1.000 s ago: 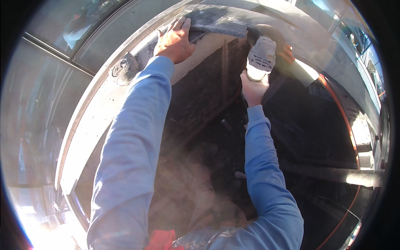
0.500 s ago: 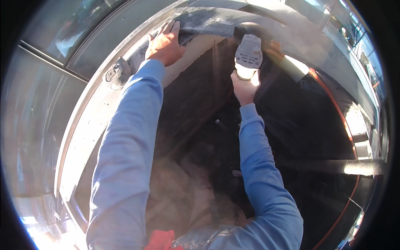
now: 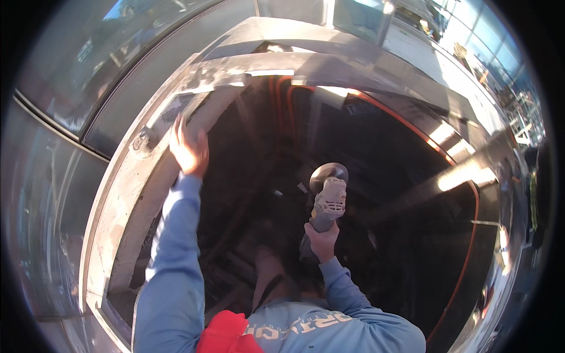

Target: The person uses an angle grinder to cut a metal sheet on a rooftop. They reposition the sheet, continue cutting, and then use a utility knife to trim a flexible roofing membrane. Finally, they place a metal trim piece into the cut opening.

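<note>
Right hand (image 3: 322,238) has pulled the angle grinder (image 3: 327,197) down off the metal frame (image 3: 135,182) to frame centre (fist clenched on its handle), while the left hand (image 3: 188,150), open-palmed, stays against the frame upper left: grinding paused.

Right hand (image 3: 322,240) covers the angle grinder (image 3: 327,197) grip; pit interior below it too dark to resolve. Left hand (image 3: 188,150) blurred.
</note>
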Demonstrator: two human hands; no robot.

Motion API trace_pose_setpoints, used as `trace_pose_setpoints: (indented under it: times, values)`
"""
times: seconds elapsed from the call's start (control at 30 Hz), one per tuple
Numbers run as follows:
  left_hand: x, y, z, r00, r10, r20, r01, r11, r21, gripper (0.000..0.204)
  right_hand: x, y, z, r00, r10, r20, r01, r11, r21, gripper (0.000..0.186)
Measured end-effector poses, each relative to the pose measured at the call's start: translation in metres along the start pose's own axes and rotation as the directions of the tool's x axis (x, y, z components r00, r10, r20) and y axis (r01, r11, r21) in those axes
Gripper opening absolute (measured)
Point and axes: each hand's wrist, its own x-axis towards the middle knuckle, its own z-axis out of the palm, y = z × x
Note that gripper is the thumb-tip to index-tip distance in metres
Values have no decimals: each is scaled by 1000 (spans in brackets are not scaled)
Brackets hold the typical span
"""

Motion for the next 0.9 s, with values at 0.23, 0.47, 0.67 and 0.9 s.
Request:
trace_pose_setpoints:
  times: [0.23, 0.47, 0.67, 0.9]
  values:
    - [-298, 256, -64, 569, 112, 815, 717, 418, -558, 49, -32, -72, -81, 992, -54, -114, 76, 977, 197, 33]
    - [-227, 344, -62, 197, 579, 791, 846, 306, -436, 59, -64, -133, -139, 955, -22, -296, 136, 918, 373, 31]
    - [-231, 410, -67, 441, 670, 598, 482, 385, -787, 63, -83, -133, -178, 686, -90, -722, 429, 852, 300, 38]
    - [-244, 462, -75, 308, 849, 428, 313, 334, -889, 67, -125, -114, -234, 488, -9, -873, 479, 839, 259, 34]
